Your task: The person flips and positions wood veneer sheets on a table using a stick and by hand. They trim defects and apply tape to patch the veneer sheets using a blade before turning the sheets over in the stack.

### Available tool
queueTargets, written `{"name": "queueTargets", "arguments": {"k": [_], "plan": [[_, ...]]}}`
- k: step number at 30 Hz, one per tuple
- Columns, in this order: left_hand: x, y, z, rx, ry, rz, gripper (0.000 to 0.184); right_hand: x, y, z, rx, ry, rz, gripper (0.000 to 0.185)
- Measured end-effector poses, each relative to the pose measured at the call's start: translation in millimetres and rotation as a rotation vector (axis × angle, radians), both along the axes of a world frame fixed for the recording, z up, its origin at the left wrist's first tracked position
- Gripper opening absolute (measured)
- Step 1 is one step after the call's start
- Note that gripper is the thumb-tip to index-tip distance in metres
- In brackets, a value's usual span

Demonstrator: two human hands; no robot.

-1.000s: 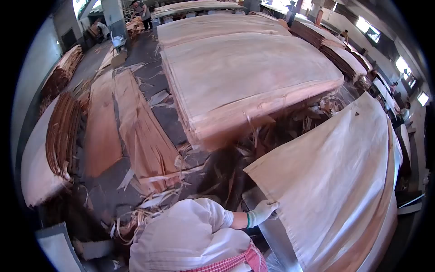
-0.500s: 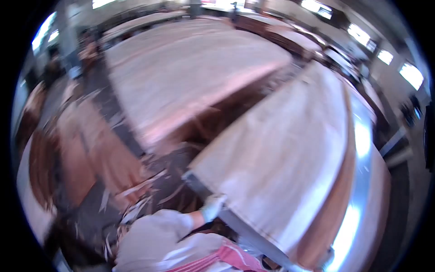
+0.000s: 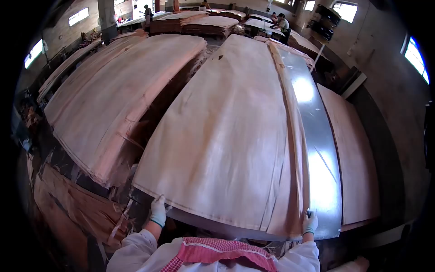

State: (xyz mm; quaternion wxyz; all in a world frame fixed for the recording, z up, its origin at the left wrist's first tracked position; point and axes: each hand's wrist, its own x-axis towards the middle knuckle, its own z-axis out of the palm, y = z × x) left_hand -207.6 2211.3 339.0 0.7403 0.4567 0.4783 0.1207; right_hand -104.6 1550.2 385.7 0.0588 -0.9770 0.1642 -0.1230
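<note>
The wood sheet (image 3: 222, 131) lies on the metal table (image 3: 324, 186), directly in front of the person and between a tall stack (image 3: 122, 86) on the left and a flat board (image 3: 355, 163) on the right. A bare band of metal shows along its right side. The left hand (image 3: 158, 212), gloved, is at the near edge by the left corner, fingertips over the border; the right hand (image 3: 310, 223), also gloved, is by the near right corner, with a small dark object at its fingertips. Grip: at this size I cannot tell whether either hand pinches the sheet or merely rests against it.

Handling, as judged: light for its area, thin and limp, since the surface shows soft ripples and a raised lengthwise fold (image 3: 290, 122) near the right side. It should slide readily on the smooth metal and split easily along its length; a small dark hole (image 3: 220, 57) is noted toward the far end. Sound holding points would be the two near corners, taken together with flat fingers, away from the fold.

Orientation: the long axis runs from the person's waist toward the far end of the room, with one short edge facing the body.
</note>
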Motion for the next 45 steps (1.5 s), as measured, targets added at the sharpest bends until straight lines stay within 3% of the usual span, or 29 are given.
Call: {"name": "queueTargets", "arguments": {"k": [1, 5, 8, 12, 16, 18, 19, 27, 37, 45], "plan": [[1.0, -1.6, -0.4, 0.009, 0.001, 0.013, 0.021, -11.3, -14.4, -1.9, -0.064, -0.024, 0.038, 0.031], [-11.1, -14.3, 1.9, -0.032, -0.089, 0.051, 0.013, -91.8, -43.0, -18.7, 0.091, 0.220, -0.080, 0.041], [-13.2, -26.0, 6.4, 0.017, -0.150, 0.007, 0.006, -120.5, -11.9, -5.6, 0.094, 0.214, -0.077, 0.029], [-3.6, -28.4, -0.4, 0.151, -0.005, 0.031, 0.007, -174.5, 2.3, -4.0, 0.212, 0.080, -0.021, 0.023], [-1.8, -27.6, -3.2, 0.183, 0.049, 0.044, 0.007, -239.6, -17.8, 29.2, 0.361, 0.331, -0.072, 0.036], [-1.1, -23.9, -9.7, 0.191, 0.072, 0.067, 0.007, -246.7, -19.8, 43.1, 0.427, 0.305, -0.198, 0.047], [2.3, -22.8, -13.0, 0.196, 0.079, 0.070, 0.008, -243.8, -30.3, 14.1, 0.210, -0.019, -0.026, 0.023], [4.9, -11.7, -29.0, 0.209, 0.042, 0.017, 0.011, -164.6, -39.9, 11.0, 0.232, 0.011, -0.101, 0.022], [11.7, -10.2, -27.6, 0.205, 0.056, -0.002, 0.009, -221.4, -100.7, 3.2, 0.108, 0.092, -0.276, 0.021], [14.3, -21.9, -15.6, 0.186, 0.102, -0.013, 0.009, -194.4, -139.9, -6.3, 0.015, 0.247, -0.367, 0.023]]}}
